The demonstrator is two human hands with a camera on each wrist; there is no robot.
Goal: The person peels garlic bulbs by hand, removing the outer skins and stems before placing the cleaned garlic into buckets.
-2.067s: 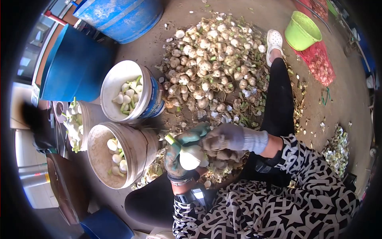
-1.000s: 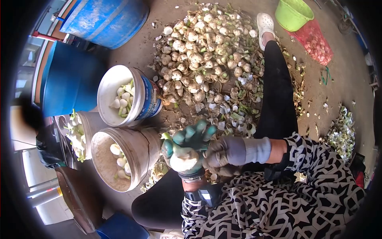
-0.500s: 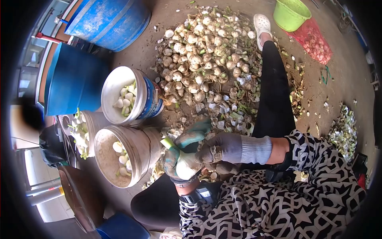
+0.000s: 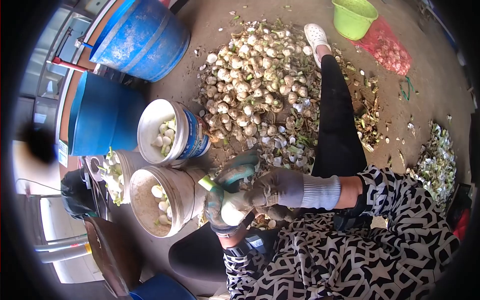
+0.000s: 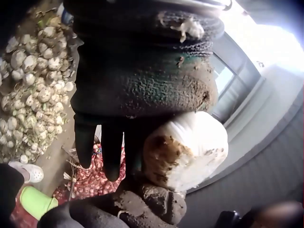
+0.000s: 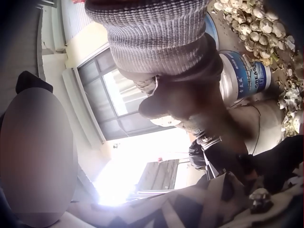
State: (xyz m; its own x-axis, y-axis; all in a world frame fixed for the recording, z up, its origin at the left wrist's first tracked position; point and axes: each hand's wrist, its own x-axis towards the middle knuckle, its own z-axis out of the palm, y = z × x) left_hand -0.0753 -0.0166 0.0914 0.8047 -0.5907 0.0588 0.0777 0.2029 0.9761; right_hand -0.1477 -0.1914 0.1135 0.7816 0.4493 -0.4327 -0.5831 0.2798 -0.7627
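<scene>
In the head view a garlic bulb (image 4: 231, 210) with a short green stem (image 4: 206, 183) lies in my left hand (image 4: 216, 201), which wears a dirty teal glove and curls round it. My right hand (image 4: 278, 188), in a grey glove with a ribbed cuff, grips the bulb's right side with bent fingers. Seen from the left wrist, the white bulb (image 5: 202, 149) has brown, soiled skin on one side, and the right glove's fingers (image 5: 164, 202) press against its lower edge. In the right wrist view the grey glove (image 6: 185, 102) covers most of the bulb.
A heap of unpeeled garlic (image 4: 255, 75) lies ahead beside my outstretched leg (image 4: 340, 115). To the left stand two white buckets (image 4: 150, 116) holding peeled bulbs, and blue tubs (image 4: 102, 115). Peelings (image 4: 435, 160) lie right, with a green bucket (image 4: 352, 22) and red net bag (image 4: 387, 50) beyond.
My left fingers spread wide one second ago, then folded back round the bulb. The right hand has stayed against the bulb. The head view has shifted slightly.
</scene>
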